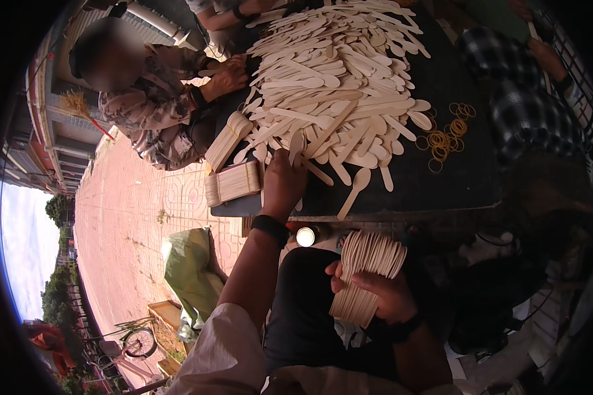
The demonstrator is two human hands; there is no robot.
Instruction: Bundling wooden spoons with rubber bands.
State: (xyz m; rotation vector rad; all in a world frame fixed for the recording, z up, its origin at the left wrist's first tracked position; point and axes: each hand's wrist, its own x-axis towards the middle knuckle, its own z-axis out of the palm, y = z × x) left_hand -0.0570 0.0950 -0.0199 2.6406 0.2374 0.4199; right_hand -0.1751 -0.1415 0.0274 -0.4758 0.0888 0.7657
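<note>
My left hand (283,189) reaches to the near edge of a big heap of pale wooden spoons (336,85) on a dark table. Its fingers are closed on a single wooden spoon (296,143), whose bowl end sticks up above them. Over my lap, my right hand (392,299) grips a thick, fanned stack of wooden spoons (369,266), with the thumb across its front. Beside my left hand lie a bundle of wooden spoons (238,182) and a second bundle (228,139). One loose spoon (354,192) rests at the table's near edge.
Yellow rubber bands (445,139) lie on the right part of the dark table (451,187). A person in a patterned jacket (148,108) sits at the left, and a plaid sleeve (530,99) shows at the right. Below stand a green sack (191,263) and an open can (306,237).
</note>
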